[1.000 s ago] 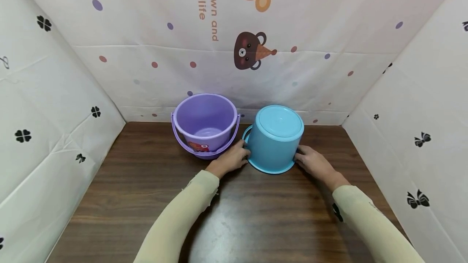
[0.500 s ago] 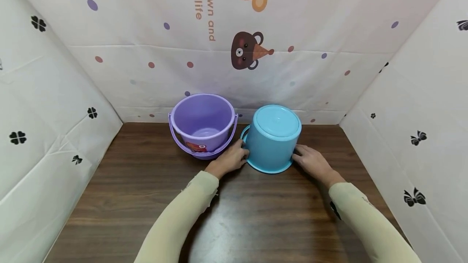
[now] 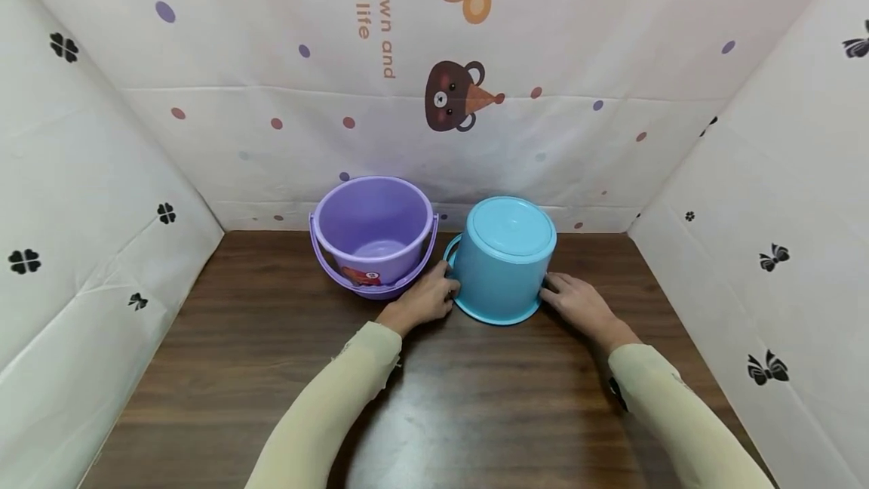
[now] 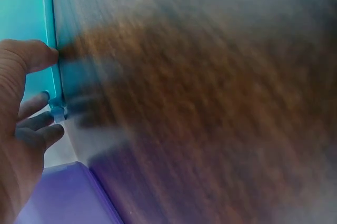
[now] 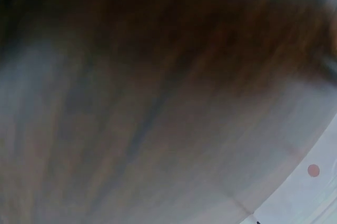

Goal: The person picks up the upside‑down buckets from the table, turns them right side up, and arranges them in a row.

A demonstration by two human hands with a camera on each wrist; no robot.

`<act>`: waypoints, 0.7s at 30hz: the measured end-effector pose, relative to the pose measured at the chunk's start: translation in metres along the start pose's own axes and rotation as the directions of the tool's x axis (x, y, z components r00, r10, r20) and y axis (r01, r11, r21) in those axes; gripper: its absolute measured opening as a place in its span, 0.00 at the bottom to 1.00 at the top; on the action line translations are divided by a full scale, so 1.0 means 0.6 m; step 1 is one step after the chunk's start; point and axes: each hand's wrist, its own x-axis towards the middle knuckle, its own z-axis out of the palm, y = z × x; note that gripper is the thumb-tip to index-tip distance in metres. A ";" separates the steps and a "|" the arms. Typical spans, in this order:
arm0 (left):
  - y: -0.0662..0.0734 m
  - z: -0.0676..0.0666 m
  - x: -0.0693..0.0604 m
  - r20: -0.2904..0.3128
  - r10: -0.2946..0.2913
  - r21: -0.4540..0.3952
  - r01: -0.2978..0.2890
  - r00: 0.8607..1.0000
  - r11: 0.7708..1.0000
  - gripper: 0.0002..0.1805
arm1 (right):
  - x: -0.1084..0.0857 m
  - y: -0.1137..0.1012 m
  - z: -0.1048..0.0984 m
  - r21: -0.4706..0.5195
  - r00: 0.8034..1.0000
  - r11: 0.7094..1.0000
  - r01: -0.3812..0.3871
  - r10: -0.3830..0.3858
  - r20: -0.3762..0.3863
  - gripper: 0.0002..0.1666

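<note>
Upturned blue bucket (image 3: 504, 270), left hand (image 3: 429, 296) gripping its left rim (image 4: 49, 13), right hand (image 3: 578, 305) at its right, hold unclear, could tip if lifted unevenly.

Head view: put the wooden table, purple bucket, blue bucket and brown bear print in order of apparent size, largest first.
1. Wooden table
2. Purple bucket and blue bucket: too alike to rank; the purple looks wider, the blue slightly taller
3. Brown bear print
</note>
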 end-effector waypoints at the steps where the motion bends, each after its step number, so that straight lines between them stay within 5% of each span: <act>1: -0.001 -0.001 -0.002 -0.003 -0.004 -0.004 0.004 1.000 1.000 0.05 | 0.001 -0.001 0.000 0.009 1.000 1.000 0.004 -0.004 -0.014 0.17; 10: 0.002 -0.005 -0.005 -0.040 -0.015 -0.032 0.014 0.999 0.999 0.08 | -0.002 -0.005 -0.009 0.100 0.998 0.995 -0.018 0.024 -0.062 0.18; 21: 0.007 -0.009 -0.012 -0.167 -0.013 -0.068 0.002 0.986 0.998 0.08 | 0.002 -0.012 -0.010 0.172 0.990 0.984 -0.039 0.061 -0.126 0.19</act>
